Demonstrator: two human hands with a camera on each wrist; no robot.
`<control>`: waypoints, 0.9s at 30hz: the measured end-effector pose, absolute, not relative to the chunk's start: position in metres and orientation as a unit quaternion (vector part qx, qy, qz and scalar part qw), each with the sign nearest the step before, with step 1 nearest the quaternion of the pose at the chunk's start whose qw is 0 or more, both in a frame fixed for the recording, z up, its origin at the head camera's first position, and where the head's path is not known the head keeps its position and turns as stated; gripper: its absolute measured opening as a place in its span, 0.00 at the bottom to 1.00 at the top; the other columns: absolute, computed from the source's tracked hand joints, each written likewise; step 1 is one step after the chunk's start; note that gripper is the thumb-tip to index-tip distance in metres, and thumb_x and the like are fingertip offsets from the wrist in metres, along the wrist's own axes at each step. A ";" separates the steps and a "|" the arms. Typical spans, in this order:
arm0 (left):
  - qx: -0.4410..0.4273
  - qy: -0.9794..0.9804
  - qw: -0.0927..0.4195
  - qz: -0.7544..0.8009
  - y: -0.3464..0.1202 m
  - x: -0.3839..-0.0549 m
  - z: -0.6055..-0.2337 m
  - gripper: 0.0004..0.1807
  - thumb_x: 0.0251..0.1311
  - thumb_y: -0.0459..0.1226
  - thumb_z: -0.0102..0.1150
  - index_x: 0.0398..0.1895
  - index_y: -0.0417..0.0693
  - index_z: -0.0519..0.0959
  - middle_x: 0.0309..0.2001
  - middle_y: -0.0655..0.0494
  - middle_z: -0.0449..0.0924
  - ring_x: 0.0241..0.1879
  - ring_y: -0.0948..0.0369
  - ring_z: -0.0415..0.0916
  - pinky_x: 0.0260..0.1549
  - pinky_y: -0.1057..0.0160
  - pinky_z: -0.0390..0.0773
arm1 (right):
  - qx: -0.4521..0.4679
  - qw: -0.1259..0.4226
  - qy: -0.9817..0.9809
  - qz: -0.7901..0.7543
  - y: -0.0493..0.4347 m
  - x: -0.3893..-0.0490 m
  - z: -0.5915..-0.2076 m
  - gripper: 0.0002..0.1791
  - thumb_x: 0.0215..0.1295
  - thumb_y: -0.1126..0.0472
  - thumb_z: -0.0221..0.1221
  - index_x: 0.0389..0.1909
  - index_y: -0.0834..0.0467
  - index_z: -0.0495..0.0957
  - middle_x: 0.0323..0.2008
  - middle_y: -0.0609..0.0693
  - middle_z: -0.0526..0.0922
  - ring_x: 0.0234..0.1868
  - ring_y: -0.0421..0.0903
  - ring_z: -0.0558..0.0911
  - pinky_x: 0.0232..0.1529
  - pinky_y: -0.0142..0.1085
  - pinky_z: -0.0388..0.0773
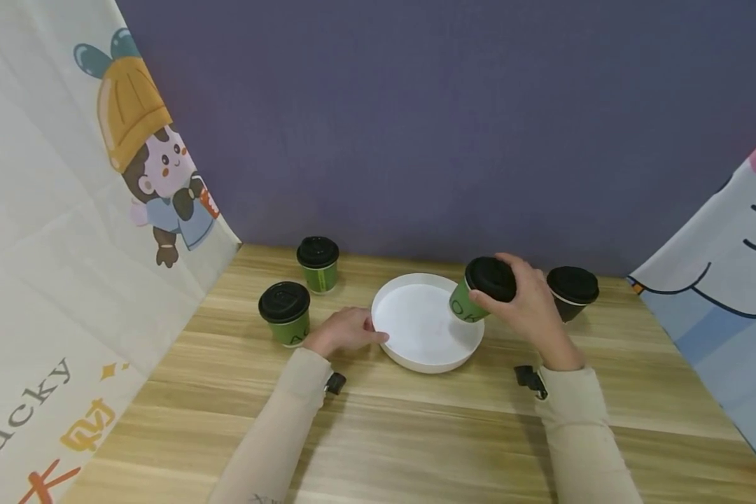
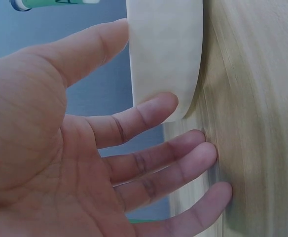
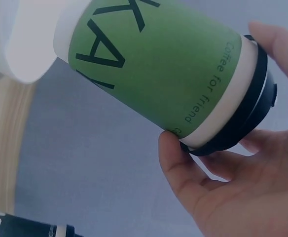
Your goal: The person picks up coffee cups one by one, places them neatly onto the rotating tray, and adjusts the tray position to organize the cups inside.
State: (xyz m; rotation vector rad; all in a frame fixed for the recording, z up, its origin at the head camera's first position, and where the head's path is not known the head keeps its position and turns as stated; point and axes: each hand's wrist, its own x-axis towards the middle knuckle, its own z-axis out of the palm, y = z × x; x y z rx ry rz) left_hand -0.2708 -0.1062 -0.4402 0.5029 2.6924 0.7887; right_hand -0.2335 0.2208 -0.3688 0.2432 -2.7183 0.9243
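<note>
green cup (image 1: 468, 304), right hand (image 1: 532, 308) curled round

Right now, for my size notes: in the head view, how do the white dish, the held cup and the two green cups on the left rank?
1. White dish
2. Held cup, front left cup: not ranked; the held one may look bigger through nearness
3. Back left cup

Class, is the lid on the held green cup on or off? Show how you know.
On: the black lid caps the green cup in the head and right wrist views. The contents are hidden.
</note>
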 end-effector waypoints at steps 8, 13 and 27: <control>0.173 0.934 0.149 0.276 -0.107 -0.271 -0.441 0.16 0.65 0.52 0.65 0.34 0.50 0.79 0.31 0.57 0.78 0.32 0.59 0.72 0.30 0.64 0.70 | 0.083 0.122 -0.935 0.323 0.206 -0.234 -0.375 0.54 0.59 0.35 0.69 0.78 0.57 0.58 0.73 0.65 0.67 0.63 0.63 0.68 0.58 0.65 0.71; 0.173 0.932 0.151 0.280 -0.107 -0.271 -0.441 0.16 0.66 0.52 0.65 0.33 0.50 0.79 0.29 0.57 0.77 0.30 0.60 0.71 0.29 0.64 0.69 | 0.097 0.141 -0.930 0.324 0.198 -0.236 -0.380 0.51 0.59 0.40 0.72 0.76 0.58 0.61 0.71 0.64 0.69 0.63 0.64 0.68 0.57 0.64 0.71; 0.175 0.938 0.147 0.262 -0.107 -0.272 -0.442 0.17 0.66 0.53 0.64 0.30 0.51 0.79 0.27 0.59 0.75 0.28 0.61 0.69 0.27 0.65 0.67 | 0.154 0.168 -0.914 0.335 0.166 -0.242 -0.401 0.49 0.54 0.48 0.77 0.73 0.60 0.66 0.69 0.62 0.72 0.68 0.63 0.68 0.63 0.63 0.69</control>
